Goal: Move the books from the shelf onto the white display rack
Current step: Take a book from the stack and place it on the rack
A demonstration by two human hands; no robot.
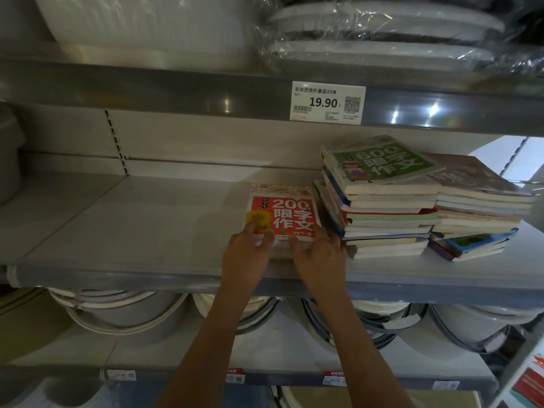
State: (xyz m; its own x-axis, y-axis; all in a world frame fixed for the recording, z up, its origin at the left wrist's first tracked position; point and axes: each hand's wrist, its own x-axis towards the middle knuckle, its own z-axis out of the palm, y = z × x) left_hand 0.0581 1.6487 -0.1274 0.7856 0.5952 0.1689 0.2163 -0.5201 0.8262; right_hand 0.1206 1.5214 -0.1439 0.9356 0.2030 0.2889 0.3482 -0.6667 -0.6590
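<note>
Both hands, L & R, on red book near shelf edge

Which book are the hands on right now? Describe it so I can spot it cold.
Find the grey middle shelf under the white price tag. Left of the two tall book stacks sits a short pile, gripped at its near edge by the left hand and right hand. Its top book alone has a red cover with a sunflower and "200".
</note>
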